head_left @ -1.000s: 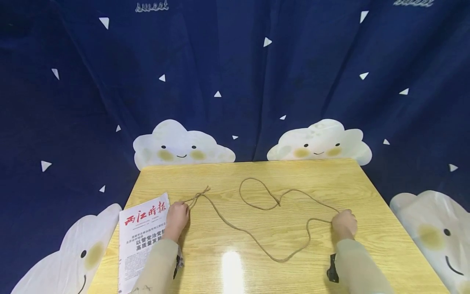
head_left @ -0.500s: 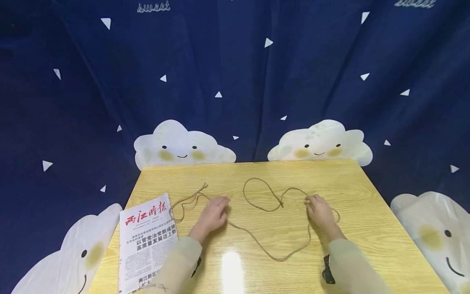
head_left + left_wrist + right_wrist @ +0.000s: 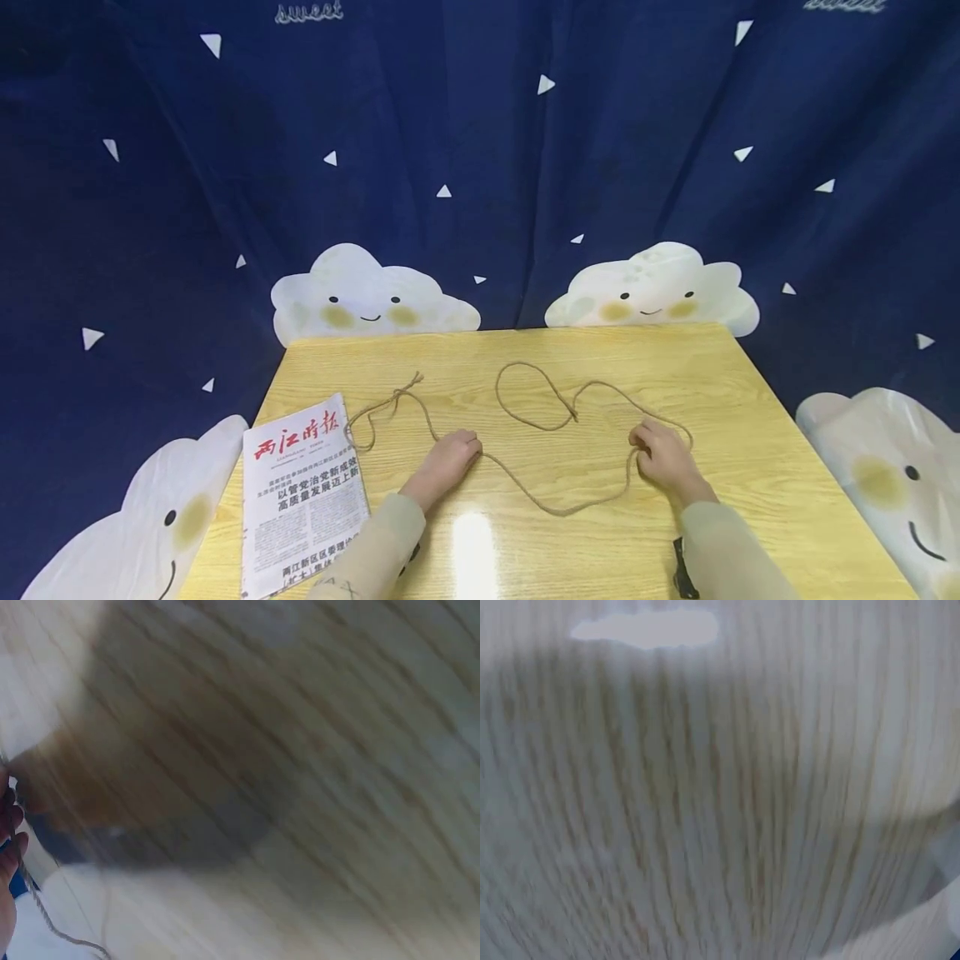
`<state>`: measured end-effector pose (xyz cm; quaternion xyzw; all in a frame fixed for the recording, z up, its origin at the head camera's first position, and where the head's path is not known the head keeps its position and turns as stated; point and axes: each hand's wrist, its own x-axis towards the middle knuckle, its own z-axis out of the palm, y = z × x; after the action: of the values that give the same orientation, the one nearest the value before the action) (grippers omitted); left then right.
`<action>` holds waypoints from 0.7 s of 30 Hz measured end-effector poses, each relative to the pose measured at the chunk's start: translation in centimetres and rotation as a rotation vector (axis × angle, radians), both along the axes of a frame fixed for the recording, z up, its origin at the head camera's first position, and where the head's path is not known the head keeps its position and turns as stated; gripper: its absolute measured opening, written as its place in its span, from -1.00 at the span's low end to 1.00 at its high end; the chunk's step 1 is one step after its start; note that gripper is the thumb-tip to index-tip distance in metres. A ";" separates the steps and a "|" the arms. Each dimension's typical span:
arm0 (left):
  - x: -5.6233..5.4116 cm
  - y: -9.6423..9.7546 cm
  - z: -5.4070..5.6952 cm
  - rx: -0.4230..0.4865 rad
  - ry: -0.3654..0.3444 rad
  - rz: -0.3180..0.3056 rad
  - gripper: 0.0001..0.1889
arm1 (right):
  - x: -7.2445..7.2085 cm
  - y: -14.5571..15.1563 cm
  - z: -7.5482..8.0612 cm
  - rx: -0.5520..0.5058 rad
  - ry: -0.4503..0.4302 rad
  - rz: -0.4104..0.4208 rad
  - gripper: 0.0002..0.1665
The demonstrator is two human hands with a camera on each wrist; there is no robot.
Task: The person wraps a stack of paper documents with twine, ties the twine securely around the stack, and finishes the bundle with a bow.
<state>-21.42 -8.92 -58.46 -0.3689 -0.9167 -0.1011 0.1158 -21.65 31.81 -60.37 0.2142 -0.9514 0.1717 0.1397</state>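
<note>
Across the desk [image 3: 600, 350], between its side edges, lies the rope [image 3: 562, 512], likely light, limp and rough enough to grip, pinched in my left hand [image 3: 446, 465] and, though half hidden, seemingly my right hand [image 3: 662, 457], best held either side of its bow.

The cord [image 3: 562, 512] was brown, the table [image 3: 547, 554] yellow with streaked grain.
The newspaper [image 3: 292, 521] was white with a red masthead [image 3: 330, 423] and black print [image 3: 318, 485]; the sleeves [image 3: 367, 550] were pale beige; the navy backdrop [image 3: 480, 133] was patterned with white triangles [image 3: 545, 84] and yellow-cheeked white clouds [image 3: 367, 283].
</note>
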 end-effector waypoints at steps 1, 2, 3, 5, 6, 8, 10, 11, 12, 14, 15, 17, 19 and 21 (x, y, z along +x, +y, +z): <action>-0.2 -0.3 0.0 -0.005 -0.002 0.025 -0.97 | 0.0 0.2 0.0 0.003 -0.013 -0.026 -0.75; -0.4 -0.6 0.0 -0.016 -0.003 0.053 -0.97 | 0.0 0.3 0.0 0.001 -0.031 -0.051 -0.77; -0.6 -0.9 0.0 -0.022 -0.007 0.078 -0.97 | 0.0 0.4 0.2 -0.004 -0.051 -0.077 -0.80; -1.1 -1.6 0.0 -0.042 -0.020 0.122 -0.96 | -0.1 0.4 0.5 -0.013 -0.100 -0.143 -0.82; -1.3 -2.0 0.1 -0.053 -0.027 0.143 -0.94 | -0.1 0.4 0.7 -0.017 -0.122 -0.175 -0.83; -1.8 -2.7 0.2 -0.070 -0.048 0.189 -0.91 | -0.2 0.4 1.0 -0.024 -0.155 -0.233 -0.83; -2.2 -3.4 0.3 -0.077 -0.071 0.234 -0.89 | -0.2 0.4 1.2 -0.039 -0.177 -0.287 -0.83; -2.4 -3.7 0.4 -0.076 -0.080 0.253 -0.88 | -0.2 0.4 1.2 -0.050 -0.184 -0.307 -0.83; -2.6 -4.0 0.5 -0.077 -0.083 0.272 -0.88 | -0.2 0.4 1.3 -0.059 -0.189 -0.324 -0.84; -2.9 -4.5 0.7 -0.077 -0.082 0.295 -0.87 | -0.2 0.6 1.3 -0.079 -0.208 -0.359 -0.87; -3.0 -4.6 0.8 -0.076 -0.075 0.300 -0.87 | -0.2 0.7 1.3 -0.088 -0.220 -0.377 -0.89; -3.2 -4.9 0.9 -0.087 -0.054 0.304 -0.87 | -0.1 1.0 1.4 -0.095 -0.254 -0.419 -0.89; -3.4 -5.0 0.9 -0.098 -0.031 0.310 -0.88 | 0.1 1.4 1.5 -0.106 -0.303 -0.467 -0.82; -3.6 -4.9 0.9 -0.113 -0.022 0.325 -0.87 | 0.4 1.8 1.7 -0.115 -0.351 -0.521 -0.66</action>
<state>-25.00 -13.78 -57.59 -0.2208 -0.9696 -0.0334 0.0998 -21.30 33.57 -58.67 -0.0778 -0.9725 0.2180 0.0245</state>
